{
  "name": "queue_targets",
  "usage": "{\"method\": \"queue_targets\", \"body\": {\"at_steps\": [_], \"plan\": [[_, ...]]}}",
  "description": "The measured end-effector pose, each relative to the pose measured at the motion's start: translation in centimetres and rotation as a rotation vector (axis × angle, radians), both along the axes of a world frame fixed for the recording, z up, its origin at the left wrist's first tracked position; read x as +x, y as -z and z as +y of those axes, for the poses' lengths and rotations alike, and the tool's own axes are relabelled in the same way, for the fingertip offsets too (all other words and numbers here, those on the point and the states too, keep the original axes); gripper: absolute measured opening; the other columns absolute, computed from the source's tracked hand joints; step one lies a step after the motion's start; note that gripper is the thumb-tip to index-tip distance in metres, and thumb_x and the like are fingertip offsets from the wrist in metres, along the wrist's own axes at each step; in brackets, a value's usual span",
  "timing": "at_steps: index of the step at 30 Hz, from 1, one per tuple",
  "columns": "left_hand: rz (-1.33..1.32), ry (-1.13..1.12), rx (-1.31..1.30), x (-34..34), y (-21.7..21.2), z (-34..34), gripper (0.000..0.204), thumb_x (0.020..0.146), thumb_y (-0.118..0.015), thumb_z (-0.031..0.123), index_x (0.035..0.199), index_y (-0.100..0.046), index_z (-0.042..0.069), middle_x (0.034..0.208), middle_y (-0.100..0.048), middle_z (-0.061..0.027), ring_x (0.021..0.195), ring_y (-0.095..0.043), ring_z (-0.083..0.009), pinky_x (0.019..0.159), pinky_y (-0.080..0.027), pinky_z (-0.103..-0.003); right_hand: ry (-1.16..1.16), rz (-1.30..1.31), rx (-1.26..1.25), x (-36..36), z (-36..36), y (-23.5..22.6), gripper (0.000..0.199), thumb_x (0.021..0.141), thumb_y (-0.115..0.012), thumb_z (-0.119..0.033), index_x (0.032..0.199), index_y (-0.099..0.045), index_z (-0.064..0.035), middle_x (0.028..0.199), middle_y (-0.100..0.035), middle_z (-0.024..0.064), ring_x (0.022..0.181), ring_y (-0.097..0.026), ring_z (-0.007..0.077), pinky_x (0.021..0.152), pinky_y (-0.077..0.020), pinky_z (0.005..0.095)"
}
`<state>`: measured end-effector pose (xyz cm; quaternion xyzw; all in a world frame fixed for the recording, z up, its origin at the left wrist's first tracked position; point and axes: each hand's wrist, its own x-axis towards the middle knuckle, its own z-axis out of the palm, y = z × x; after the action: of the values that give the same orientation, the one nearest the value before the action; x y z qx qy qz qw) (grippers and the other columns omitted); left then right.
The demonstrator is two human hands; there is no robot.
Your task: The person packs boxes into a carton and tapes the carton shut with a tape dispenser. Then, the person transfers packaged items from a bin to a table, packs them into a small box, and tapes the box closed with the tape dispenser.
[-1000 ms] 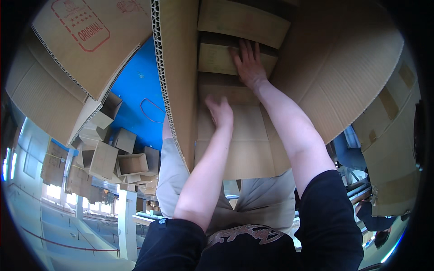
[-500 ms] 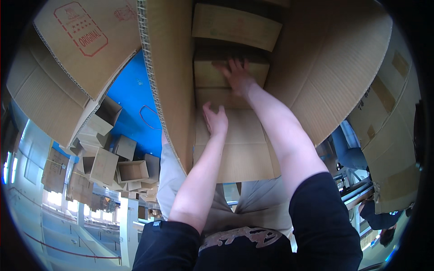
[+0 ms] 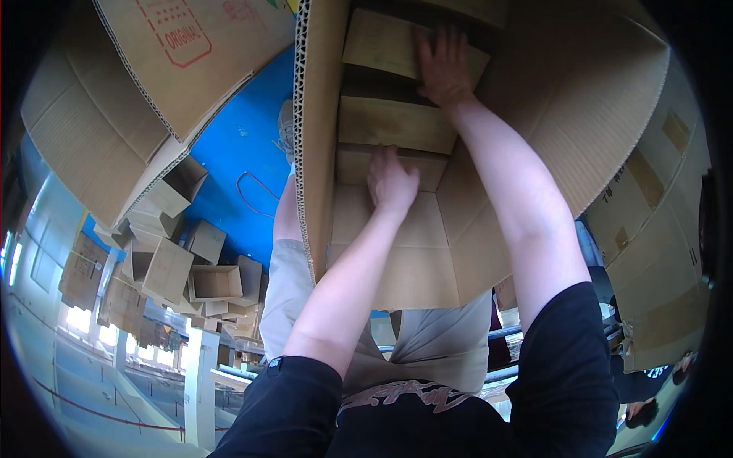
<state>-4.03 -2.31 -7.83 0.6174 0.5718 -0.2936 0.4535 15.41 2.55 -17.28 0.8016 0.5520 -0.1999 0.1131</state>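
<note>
A large open cardboard box (image 3: pixel 550 153) stands in front of me, with both my arms reaching inside. Small brown cartons are lined up in it: a far carton (image 3: pixel 378 42), a middle carton (image 3: pixel 389 122) and a lower, nearer carton face (image 3: pixel 353 164). My right hand (image 3: pixel 445 70) lies with spread fingers on the far carton, near its right end. Against the nearest carton face rests my left hand (image 3: pixel 393 179), thumb apart and fingers slightly bent, gripping nothing. Bare cardboard (image 3: pixel 405 267) shows at the near end of the large box.
To the left stands another large carton (image 3: pixel 229 46) with red print. Several small open boxes (image 3: pixel 216 283) are heaped beyond the blue floor (image 3: pixel 252 130), where a thin reddish loop (image 3: pixel 248 195) lies. Large cardboard (image 3: pixel 657 229) rises on the right, with another person (image 3: pixel 637 389) at lower right.
My right hand has moved away from me, from the middle carton to the far one. My left hand has moved up and right to the nearest carton face.
</note>
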Motion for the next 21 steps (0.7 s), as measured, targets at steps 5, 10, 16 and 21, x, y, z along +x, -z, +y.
{"method": "queue_targets", "body": {"at_steps": [5, 10, 16, 21], "plan": [[-0.143, 0.990, 0.232, 2.2, 4.0, 1.4, 0.059, 0.095, -0.045, 0.018, 0.152, -0.028, 0.017, 0.160, -0.014, -0.0189, 0.148, -0.014, -0.0381, 0.121, -0.010, -0.051, 0.041, -0.082, -0.086, 0.3, 0.0, 1.2, 0.110, 0.068, -0.082, -0.022, 0.155, -0.014, -0.0210, 0.149, -0.029, 0.0239, 0.140, -0.026, 0.0433, 0.116, -0.0174, 0.0595], [-0.036, 1.258, 0.268, 4.6, 10.1, 5.4, 0.065, 0.098, -0.039, 0.022, 0.156, -0.009, 0.024, 0.162, -0.011, -0.0158, 0.147, -0.013, -0.0412, 0.116, -0.011, -0.064, 0.057, 0.102, -0.075, 1.0, 1.1, 0.1, 0.104, 0.067, -0.082, -0.023, 0.151, -0.022, -0.0133, 0.145, -0.032, 0.0271, 0.137, -0.029, 0.0444, 0.116, -0.0177, 0.0567], [-0.147, 1.426, 0.223, 3.5, 8.8, 5.6, 0.088, 0.086, -0.062, 0.020, 0.156, -0.009, 0.024, 0.151, -0.032, -0.0151, 0.135, -0.033, -0.0392, 0.111, -0.024, -0.063, 0.101, 0.273, -0.067, 1.6, 1.2, -3.1, 0.106, 0.065, -0.082, -0.014, 0.152, -0.022, -0.0153, 0.144, -0.034, 0.0262, 0.136, -0.030, 0.0446, 0.116, -0.0183, 0.0568], [-0.195, 1.417, 0.147, 3.0, 6.7, 4.1, 0.091, 0.082, -0.064, 0.022, 0.156, -0.011, 0.024, 0.144, -0.037, -0.0130, 0.132, -0.035, -0.0323, 0.109, -0.025, -0.062, 0.129, 0.210, 0.024, 1.2, -0.4, -0.3, 0.099, 0.068, -0.080, -0.012, 0.150, -0.026, -0.0150, 0.142, -0.036, 0.0260, 0.134, -0.032, 0.0444, 0.115, -0.0214, 0.0564]]}}
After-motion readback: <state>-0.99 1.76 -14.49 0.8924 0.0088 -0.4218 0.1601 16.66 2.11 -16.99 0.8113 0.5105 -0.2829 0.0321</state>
